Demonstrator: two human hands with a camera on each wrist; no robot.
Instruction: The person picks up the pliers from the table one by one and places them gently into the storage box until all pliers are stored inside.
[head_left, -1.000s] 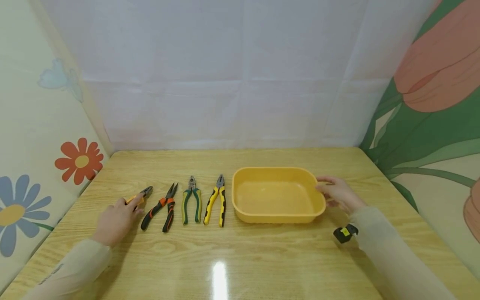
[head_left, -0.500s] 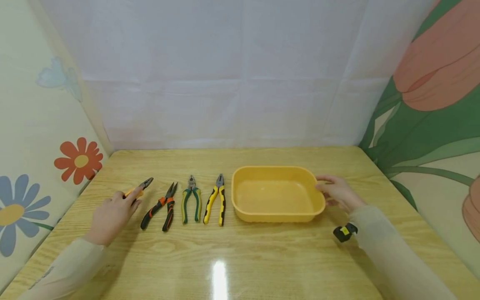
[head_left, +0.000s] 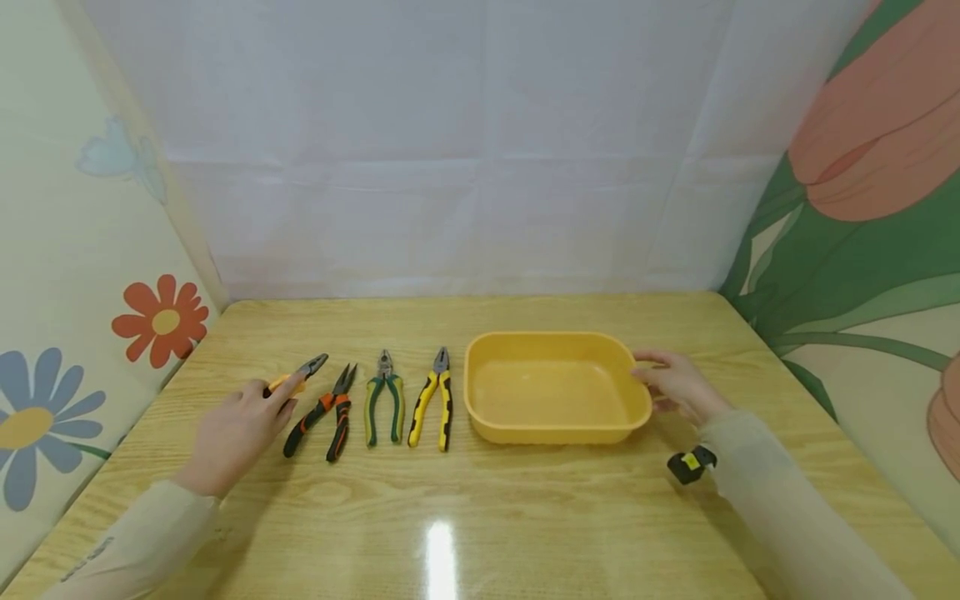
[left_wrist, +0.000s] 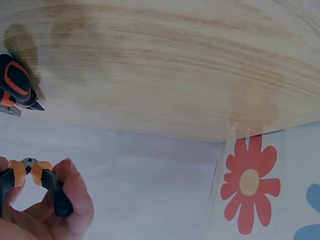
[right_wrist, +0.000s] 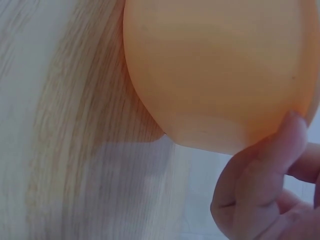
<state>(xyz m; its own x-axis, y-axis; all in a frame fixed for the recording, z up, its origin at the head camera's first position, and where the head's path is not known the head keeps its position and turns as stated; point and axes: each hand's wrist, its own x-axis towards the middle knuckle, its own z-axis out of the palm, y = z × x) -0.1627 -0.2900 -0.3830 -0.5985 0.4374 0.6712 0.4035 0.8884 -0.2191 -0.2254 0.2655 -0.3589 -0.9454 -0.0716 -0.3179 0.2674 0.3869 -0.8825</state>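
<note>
My left hand [head_left: 238,435] grips a pair of orange-and-black pliers [head_left: 311,365] by the handles, at the left of the row of tools. In the left wrist view both handles of these pliers [left_wrist: 59,192] are spread within my fingers. My right hand [head_left: 681,386] holds the right end of a yellow plastic basin [head_left: 555,436]. Seen from the right wrist, the thumb [right_wrist: 289,142] lies against the outer wall of the basin [right_wrist: 215,75] near its rim, with the fingers on the rim side. Inside, the basin is bare.
Right of my left hand lie black-and-orange long-nose pliers [head_left: 340,421], green-handled pliers [head_left: 396,412] and yellow-and-black pliers [head_left: 446,408], side by side on the wooden table [head_left: 337,517]. A black device [head_left: 690,465] sits at my right wrist. White cloth [head_left: 480,167] hangs behind.
My left hand has picked the orange-and-black pliers up and moved them slightly away from me, then right toward the long-nose pliers. The right hand and the basin have stayed put.
</note>
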